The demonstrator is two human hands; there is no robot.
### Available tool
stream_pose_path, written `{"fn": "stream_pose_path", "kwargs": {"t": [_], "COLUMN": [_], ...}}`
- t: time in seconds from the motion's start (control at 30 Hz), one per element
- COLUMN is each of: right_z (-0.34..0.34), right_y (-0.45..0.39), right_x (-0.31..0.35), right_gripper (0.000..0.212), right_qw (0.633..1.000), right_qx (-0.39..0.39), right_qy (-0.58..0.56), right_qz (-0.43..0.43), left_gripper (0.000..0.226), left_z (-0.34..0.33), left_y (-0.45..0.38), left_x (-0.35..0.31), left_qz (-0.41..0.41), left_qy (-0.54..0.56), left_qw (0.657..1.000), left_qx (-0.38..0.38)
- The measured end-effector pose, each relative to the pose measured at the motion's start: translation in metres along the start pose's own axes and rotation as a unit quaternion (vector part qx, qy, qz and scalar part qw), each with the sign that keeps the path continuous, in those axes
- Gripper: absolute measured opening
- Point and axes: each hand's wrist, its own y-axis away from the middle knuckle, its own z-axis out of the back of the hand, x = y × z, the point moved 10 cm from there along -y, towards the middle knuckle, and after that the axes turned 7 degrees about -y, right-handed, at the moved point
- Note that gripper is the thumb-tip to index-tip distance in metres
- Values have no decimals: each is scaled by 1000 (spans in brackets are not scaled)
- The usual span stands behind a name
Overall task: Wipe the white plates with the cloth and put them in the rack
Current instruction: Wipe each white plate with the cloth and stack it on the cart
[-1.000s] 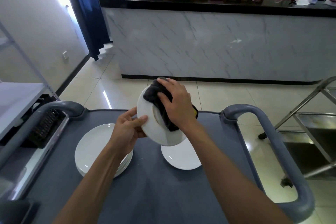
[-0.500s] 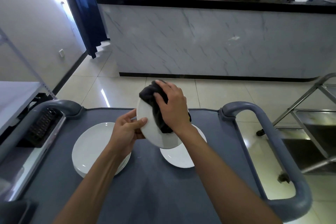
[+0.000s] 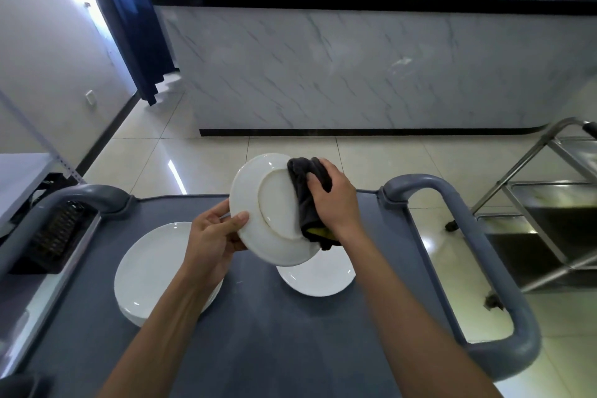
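My left hand (image 3: 213, 236) pinches the lower left rim of a white plate (image 3: 258, 216), held tilted above the grey cart top (image 3: 258, 333) with its underside toward me. With my right hand (image 3: 334, 200) I grip a dark grey cloth (image 3: 305, 187) that shows a yellow patch low down, pressing it on the plate's right side. A stack of white plates (image 3: 145, 268) lies on the cart at the left, partly behind my left forearm. A single white plate (image 3: 318, 278) lies on the cart below the held one.
Grey cart handles rise at the left (image 3: 64, 200) and right (image 3: 468, 236). A black rack (image 3: 55, 233) sits left of the cart beside a white shelf (image 3: 19, 178). A steel trolley (image 3: 549, 203) stands at the right. A marble-fronted counter (image 3: 355, 68) runs across the back.
The cloth and my right hand have slid from the middle of the held plate to its right side, uncovering the foot ring. The plate has tilted to show more of its underside.
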Motion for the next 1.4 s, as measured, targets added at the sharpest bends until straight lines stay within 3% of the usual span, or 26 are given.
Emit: {"fn": "stream_pose_path", "kwargs": {"t": [0.17,0.33,0.7,0.93,1.1,1.2,1.4], "right_z": [10,20,47,71,88,98,114], "right_y": [18,32,55,77,87,92,98], "right_x": [-27,-39,-64,-73,-73,-70,-64], "right_gripper": [55,50,45,47,49,50,50], "right_qw": [995,989,988,983,983,983,983], "right_qx": [9,-51,-97,-132,-147,-156,-160], "right_qy": [-85,-119,-66,-69,-58,-44,-52], "right_qz": [-61,-77,-102,-105,-98,-87,-75], "left_gripper": [28,31,27,29,26,19,33], "left_z": [3,-2,-27,-49,-70,-83,-112], "left_y": [-7,-15,-20,-25,-32,-36,-24], "left_x": [-4,0,13,15,17,26,41], "left_qz": [2,15,19,-41,-144,-200,-305], "left_qy": [26,9,-59,-174,-393,-523,-668], "left_qw": [1000,1000,998,983,907,826,673], "left_qx": [-14,-15,13,40,47,65,93]}}
